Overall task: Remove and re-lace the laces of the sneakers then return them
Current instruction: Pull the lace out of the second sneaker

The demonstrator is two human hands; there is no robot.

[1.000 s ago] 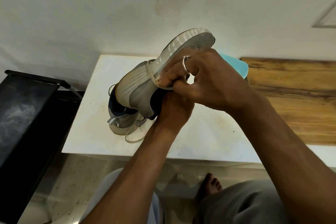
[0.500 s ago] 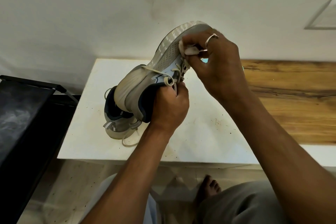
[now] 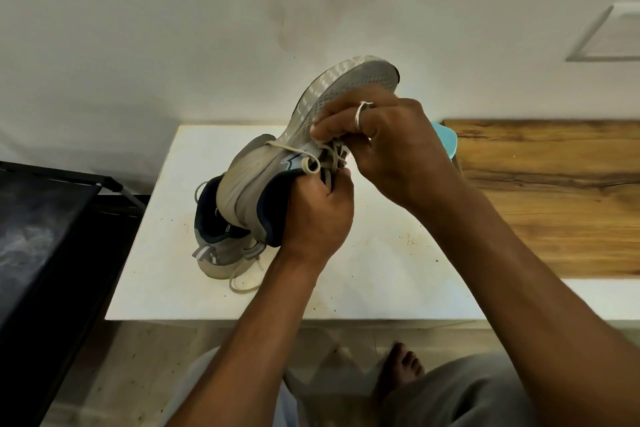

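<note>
Both hands are working close together at the middle of my feed, almost touching over the lacing of one shoe. The left hand [image 3: 317, 215] is gripping the raised sneaker [image 3: 263, 177] at its dark collar, fingers curled round the edge by the tongue. The right hand [image 3: 391, 149], wearing a ring [image 3: 362, 113], is pinching the lace [image 3: 298, 151] just beside the eyelets. I am not able to tell which eyelet, since the fingers are covering it. One pale strand of that lace is running across the side of the shoe toward the heel, and a small loop is sitting just above the left knuckles. The raised sneaker is being held clear of the tabletop, tilted with its toe pointing up toward the wall [image 3: 173, 28] and its sole turned up and to the left. Beneath its heel the second sneaker [image 3: 221, 250] is lying on the white table [image 3: 363, 288], with its own loose lace [image 3: 242, 284] trailing in a loop onto the surface. Behind the right hand a turquoise object [image 3: 446, 139] is peeking out at the near end of a wooden surface [image 3: 554, 201]. On the left a black rack [image 3: 41, 236] is standing beside the table, and a bare foot [image 3: 401, 367] is resting on the floor below.
</note>
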